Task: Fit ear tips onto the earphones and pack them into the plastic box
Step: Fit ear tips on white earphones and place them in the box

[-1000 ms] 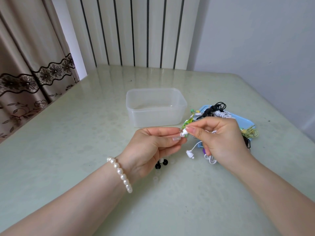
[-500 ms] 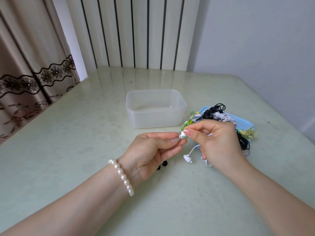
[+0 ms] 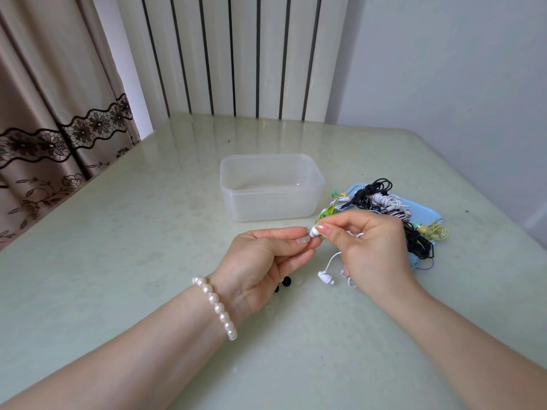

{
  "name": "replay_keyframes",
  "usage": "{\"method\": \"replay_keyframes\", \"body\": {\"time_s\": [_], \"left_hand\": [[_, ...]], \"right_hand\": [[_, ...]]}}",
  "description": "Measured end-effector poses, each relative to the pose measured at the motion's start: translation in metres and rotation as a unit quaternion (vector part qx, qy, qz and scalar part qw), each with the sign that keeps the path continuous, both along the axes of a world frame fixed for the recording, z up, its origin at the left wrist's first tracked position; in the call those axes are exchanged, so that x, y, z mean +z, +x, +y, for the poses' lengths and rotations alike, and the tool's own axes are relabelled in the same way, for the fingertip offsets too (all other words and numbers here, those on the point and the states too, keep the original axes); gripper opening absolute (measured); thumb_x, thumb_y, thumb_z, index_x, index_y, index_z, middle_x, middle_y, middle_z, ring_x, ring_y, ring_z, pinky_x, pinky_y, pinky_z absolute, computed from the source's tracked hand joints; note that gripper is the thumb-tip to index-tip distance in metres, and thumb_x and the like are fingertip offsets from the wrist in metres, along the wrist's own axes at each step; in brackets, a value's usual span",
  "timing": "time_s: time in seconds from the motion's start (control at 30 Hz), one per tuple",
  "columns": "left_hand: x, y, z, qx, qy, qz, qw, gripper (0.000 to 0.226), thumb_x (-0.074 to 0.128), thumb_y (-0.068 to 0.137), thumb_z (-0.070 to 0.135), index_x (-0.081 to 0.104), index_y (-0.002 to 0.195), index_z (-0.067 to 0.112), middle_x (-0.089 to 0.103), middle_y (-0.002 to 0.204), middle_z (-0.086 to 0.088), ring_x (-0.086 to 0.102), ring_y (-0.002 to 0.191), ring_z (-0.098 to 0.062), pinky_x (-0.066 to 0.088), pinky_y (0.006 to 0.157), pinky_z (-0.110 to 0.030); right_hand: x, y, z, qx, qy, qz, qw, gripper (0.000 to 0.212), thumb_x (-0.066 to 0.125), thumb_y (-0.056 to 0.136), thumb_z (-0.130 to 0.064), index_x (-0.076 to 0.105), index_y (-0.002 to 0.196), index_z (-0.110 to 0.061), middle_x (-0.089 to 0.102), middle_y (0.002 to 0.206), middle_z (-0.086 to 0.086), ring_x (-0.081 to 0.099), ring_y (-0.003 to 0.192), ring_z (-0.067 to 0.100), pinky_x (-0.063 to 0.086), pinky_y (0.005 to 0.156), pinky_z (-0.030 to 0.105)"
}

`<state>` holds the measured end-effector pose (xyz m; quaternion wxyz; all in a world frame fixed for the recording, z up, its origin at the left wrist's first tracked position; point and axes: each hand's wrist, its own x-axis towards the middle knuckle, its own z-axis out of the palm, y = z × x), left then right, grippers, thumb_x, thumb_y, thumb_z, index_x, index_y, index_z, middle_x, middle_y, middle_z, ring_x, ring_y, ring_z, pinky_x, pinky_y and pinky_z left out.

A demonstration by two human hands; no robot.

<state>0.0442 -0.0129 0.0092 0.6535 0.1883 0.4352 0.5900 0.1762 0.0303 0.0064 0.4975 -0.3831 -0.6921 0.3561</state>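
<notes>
My left hand (image 3: 263, 263) and my right hand (image 3: 367, 247) meet above the table, both pinching one white earbud (image 3: 313, 231) at the fingertips. Whether a tip sits on that bud is too small to tell. The second white earbud (image 3: 324, 276) of the same pair hangs on its cord below my right hand and rests on the table. Black ear tips (image 3: 286, 282) lie on the table, partly hidden under my left hand. The clear plastic box (image 3: 270, 187) stands open beyond the hands, with nothing visible inside.
A light blue tray (image 3: 426, 213) right of the box holds a tangle of black, white, green and yellow earphones (image 3: 381, 199). A pale green table (image 3: 118, 247) reaches left to a curtain (image 3: 44, 113) and back to a striped wall panel.
Both hands drifted slightly down and left together, still pinching the white earbud. The hanging earbud moved a little with the cord.
</notes>
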Motion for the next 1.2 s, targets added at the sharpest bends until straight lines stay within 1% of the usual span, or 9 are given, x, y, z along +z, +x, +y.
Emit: {"method": "replay_keyframes", "body": {"time_s": [0.1,0.23,0.4,0.5,0.6,0.73,0.87,1.03,1.2], "left_hand": [[0.001,0.0,0.0,-0.005,0.011,-0.012,1.0,0.014,0.054,0.077,-0.017,0.064,0.081,-0.007,0.071,0.079,-0.019,0.072,0.074,-0.024,0.058,0.067,-0.027],[0.005,-0.006,0.001,-0.034,0.033,-0.03,0.998,0.019,0.049,0.084,-0.01,0.06,0.098,-0.004,0.07,0.097,-0.021,0.069,0.09,-0.027,0.058,0.073,-0.028],[0.011,-0.014,0.003,-0.054,0.059,0.016,0.997,0.022,0.052,0.081,-0.007,0.061,0.1,-0.001,0.071,0.094,-0.018,0.071,0.082,-0.024,0.057,0.075,-0.028],[0.01,-0.017,0.004,-0.059,0.057,0.03,0.996,0.017,0.054,0.081,-0.007,0.063,0.094,-0.001,0.072,0.085,-0.015,0.071,0.075,-0.02,0.057,0.072,-0.027],[0.008,-0.023,0.007,-0.034,0.075,0.202,0.976,0.012,0.062,0.078,-0.006,0.066,0.083,0.005,0.07,0.071,-0.006,0.067,0.062,-0.012,0.055,0.063,-0.021],[0.007,-0.034,0.01,-0.032,0.095,0.421,0.901,0.012,0.072,0.074,0.002,0.069,0.077,0.013,0.064,0.064,0.0,0.057,0.058,-0.008,0.046,0.057,-0.014],[0.005,-0.036,0.01,-0.074,0.107,0.525,0.841,0.009,0.073,0.076,0.011,0.07,0.074,0.019,0.064,0.067,0.0,0.052,0.059,-0.009,0.043,0.058,-0.014],[0.003,-0.043,0.013,-0.1,0.107,0.579,0.802,0.008,0.071,0.079,0.013,0.07,0.074,0.019,0.071,0.078,-0.011,0.057,0.066,-0.015,0.05,0.069,-0.03],[0.003,-0.052,0.014,-0.123,0.098,0.598,0.786,0.006,0.07,0.079,0.01,0.072,0.083,0.014,0.066,0.07,-0.003,0.054,0.059,-0.012,0.044,0.057,-0.016]], "right_hand": [[-0.004,0.001,0.001,-0.011,0.034,-0.004,0.999,0.032,0.069,0.078,-0.002,0.066,0.064,-0.03,0.063,0.055,-0.024,0.053,0.042,-0.002,0.036,0.045,0.006],[-0.005,0.002,0.002,-0.033,0.07,-0.029,0.997,0.018,0.07,0.078,-0.018,0.067,0.075,-0.035,0.065,0.069,-0.03,0.056,0.053,-0.003,0.039,0.048,0.008],[0.008,0.008,0.007,-0.01,-0.078,0.037,0.996,0.012,0.067,0.081,-0.016,0.068,0.07,-0.022,0.068,0.058,-0.009,0.04,0.031,0.004,0.035,0.038,0.014],[0.011,0.01,0.009,0.02,-0.173,0.06,0.983,0.01,0.065,0.079,-0.022,0.067,0.072,-0.015,0.067,0.057,-0.002,0.033,0.03,0.01,0.029,0.04,0.019],[0.011,0.014,0.014,0.017,-0.214,0.062,0.975,0.015,0.063,0.082,-0.024,0.065,0.073,-0.013,0.063,0.055,-0.002,0.033,0.032,0.011,0.025,0.046,0.024],[0.016,0.019,0.016,0.066,-0.288,0.061,0.953,0.017,0.053,0.09,-0.017,0.058,0.076,-0.01,0.049,0.055,0.007,0.043,0.033,0.016,0.035,0.039,0.018],[0.017,0.02,0.016,0.095,-0.318,-0.049,0.942,0.014,0.051,0.091,-0.009,0.054,0.077,-0.008,0.043,0.054,0.009,0.05,0.035,0.02,0.043,0.044,0.025],[0.013,0.023,0.019,0.042,-0.213,-0.236,0.947,0.013,0.068,0.078,-0.018,0.059,0.081,-0.01,0.051,0.053,0.007,0.051,0.041,0.02,0.038,0.04,0.021],[0.009,0.027,0.021,0.056,-0.203,-0.326,0.922,0.026,0.078,0.068,-0.003,0.062,0.086,-0.013,0.049,0.056,0.002,0.053,0.043,0.017,0.047,0.041,0.025]]}}
